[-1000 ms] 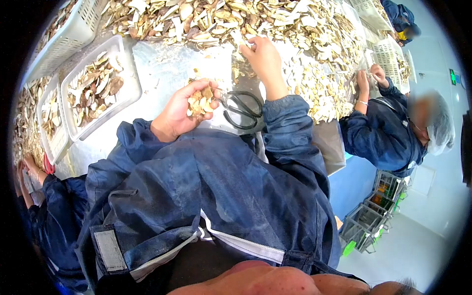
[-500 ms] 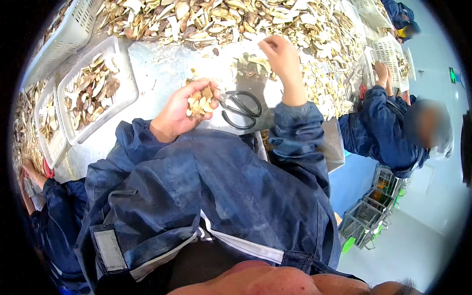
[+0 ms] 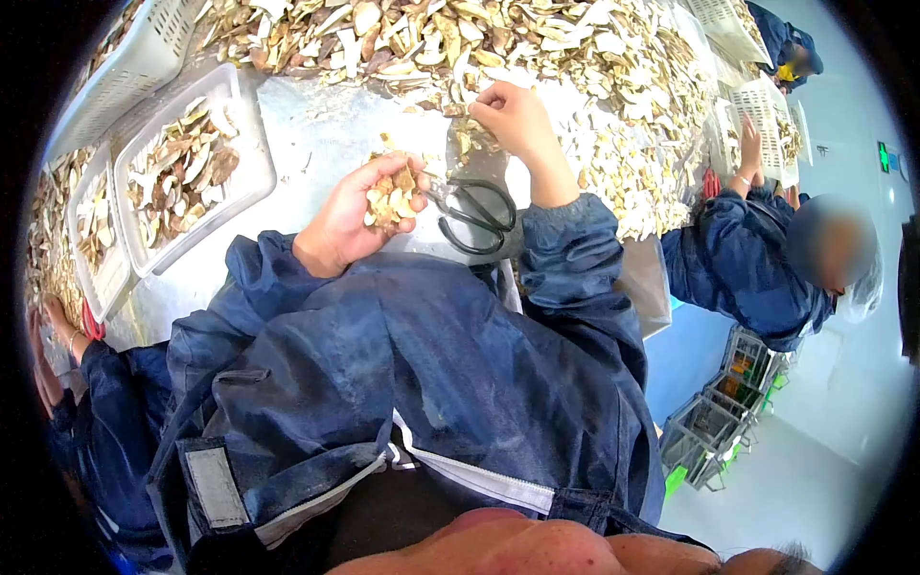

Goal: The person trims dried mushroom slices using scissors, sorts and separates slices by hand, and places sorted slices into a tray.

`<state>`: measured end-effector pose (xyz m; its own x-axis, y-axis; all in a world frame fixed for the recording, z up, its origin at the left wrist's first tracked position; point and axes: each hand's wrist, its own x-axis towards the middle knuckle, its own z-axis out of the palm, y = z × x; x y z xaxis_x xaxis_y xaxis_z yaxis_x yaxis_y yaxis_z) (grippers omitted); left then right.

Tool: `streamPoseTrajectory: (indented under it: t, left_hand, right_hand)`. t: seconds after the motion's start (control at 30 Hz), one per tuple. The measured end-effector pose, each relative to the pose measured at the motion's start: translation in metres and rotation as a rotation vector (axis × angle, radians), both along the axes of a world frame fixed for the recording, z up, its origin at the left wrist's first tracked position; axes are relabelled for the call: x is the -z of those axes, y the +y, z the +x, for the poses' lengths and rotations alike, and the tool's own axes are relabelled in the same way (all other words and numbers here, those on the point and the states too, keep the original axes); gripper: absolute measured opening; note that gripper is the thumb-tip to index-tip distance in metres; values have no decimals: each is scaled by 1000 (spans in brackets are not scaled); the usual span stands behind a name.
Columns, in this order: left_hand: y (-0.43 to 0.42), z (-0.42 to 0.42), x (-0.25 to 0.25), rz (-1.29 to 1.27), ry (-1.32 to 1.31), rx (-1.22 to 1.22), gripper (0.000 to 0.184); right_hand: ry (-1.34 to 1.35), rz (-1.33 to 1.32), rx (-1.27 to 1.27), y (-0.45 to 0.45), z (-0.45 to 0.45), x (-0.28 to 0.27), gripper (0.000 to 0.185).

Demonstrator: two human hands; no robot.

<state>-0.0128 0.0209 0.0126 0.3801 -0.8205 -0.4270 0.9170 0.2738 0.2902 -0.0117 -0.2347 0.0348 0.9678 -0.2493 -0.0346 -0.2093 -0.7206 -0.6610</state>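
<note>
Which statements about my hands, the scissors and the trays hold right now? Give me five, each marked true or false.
1. The left hand holds a clump of pale pieces. True.
2. The two hands are touching each other. False: the right hand is apart from the left, farther forward by the pile of slices.
3. The handles of the scissors show beside the left hand. True.
4. The scissor handles are red. False: they are black.
5. The pale plastic tray nearest the left hand has both brown and whitish slices in it. True.
</note>
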Motion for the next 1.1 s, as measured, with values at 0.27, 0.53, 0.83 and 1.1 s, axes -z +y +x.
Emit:
streamPoseTrajectory:
  t: [0.27, 0.53, 0.83, 1.1]
  left_hand:
    - [0, 1, -2, -5, -10, -8, 27]
    - [-2, 0, -4, -12, -73, -41, 37]
    - [-2, -1, -5, -54, -61, -31, 49]
    - [-1, -2, -3, -126, -45, -37, 41]
  right_hand:
    - [107, 476, 46, -13, -12, 3, 31]
    - [107, 700, -42, 4, -20, -13, 26]
    - [151, 846, -216, 43, -35, -52, 21]
    - [-155, 107, 52, 1, 15, -6, 26]
